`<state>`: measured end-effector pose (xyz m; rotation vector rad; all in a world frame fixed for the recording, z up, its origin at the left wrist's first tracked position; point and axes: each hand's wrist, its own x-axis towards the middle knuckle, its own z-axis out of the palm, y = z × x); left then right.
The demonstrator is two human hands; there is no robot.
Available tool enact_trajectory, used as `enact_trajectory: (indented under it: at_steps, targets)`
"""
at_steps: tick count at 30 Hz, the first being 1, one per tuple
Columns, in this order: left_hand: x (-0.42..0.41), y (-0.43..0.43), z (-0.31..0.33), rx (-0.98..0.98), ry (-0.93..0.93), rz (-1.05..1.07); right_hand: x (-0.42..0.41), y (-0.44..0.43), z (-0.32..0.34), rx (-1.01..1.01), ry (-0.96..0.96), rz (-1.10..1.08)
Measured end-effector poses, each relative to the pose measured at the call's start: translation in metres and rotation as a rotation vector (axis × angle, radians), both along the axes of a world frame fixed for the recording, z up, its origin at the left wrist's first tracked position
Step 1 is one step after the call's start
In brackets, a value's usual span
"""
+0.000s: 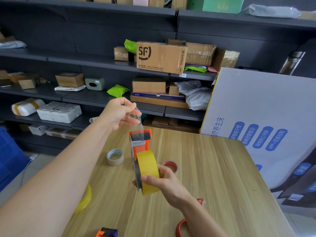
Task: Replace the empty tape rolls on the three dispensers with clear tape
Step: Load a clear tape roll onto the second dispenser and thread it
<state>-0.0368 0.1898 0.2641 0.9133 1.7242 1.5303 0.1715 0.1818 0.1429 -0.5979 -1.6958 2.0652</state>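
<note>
Fingers of my right hand (159,181) wrap the yellowish tape roll (148,170) mounted on the orange dispenser (140,142), held above the bench (213,177). Left hand (119,113) fingers pinch the clear tape strip (136,118) pulled up past the dispenser's head.

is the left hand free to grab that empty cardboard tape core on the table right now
Probably not yet. The left hand is pinching the clear tape strip above the orange dispenser. The cardboard core sits bare on the table just below it, so the path looks open once it lets go.
</note>
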Motion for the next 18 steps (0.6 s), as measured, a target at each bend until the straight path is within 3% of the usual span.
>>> enact_trajectory:
  at_steps: [4, 18]
  targets:
    - [0.008, 0.002, 0.004, -0.002, 0.004, -0.102, -0.001, 0.003, 0.002, -0.079, -0.019, -0.085]
    - [0.005, 0.009, 0.005, 0.003, -0.016, 0.058, 0.002, 0.011, 0.007, -0.011, 0.005, 0.001]
